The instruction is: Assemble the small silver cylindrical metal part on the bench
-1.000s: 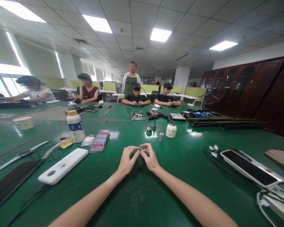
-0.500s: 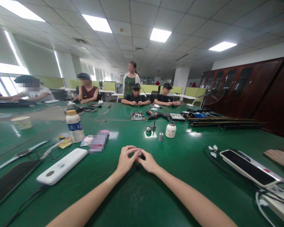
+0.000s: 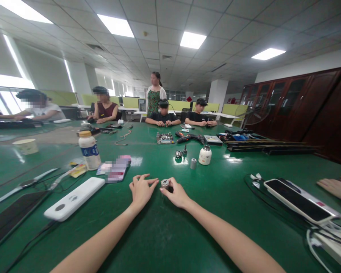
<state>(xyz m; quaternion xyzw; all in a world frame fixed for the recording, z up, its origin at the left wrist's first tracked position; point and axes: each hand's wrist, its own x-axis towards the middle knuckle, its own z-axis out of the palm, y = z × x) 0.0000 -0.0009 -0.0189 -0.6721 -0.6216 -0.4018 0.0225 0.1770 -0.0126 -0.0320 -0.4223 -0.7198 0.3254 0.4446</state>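
A small silvery metal cylinder (image 3: 165,183) stands in front of me on the green table, with dark openings in its top face. The fingers and thumb of my right hand (image 3: 176,193) are closed around its right side. To the left of it is my left hand (image 3: 143,189), open and empty, its thumb and fingers apart. The left fingertips come near the cylinder without touching it. Beyond my hands sit a plain grey cylinder (image 3: 193,163) and a cream bottle (image 3: 205,155) with its mouth uncovered.
A white power bank (image 3: 75,199), a phone (image 3: 14,218) and a blue-labelled bottle (image 3: 89,151) lie or stand left. On the right are another phone (image 3: 298,201), cables and a person's hand (image 3: 335,189). A drill (image 3: 190,138) and circuit board (image 3: 165,138) lie farther back.
My left hand has let go of the metal cylinder and moved left, its fingers opening. My right hand keeps hold, and the cylinder's top now shows.
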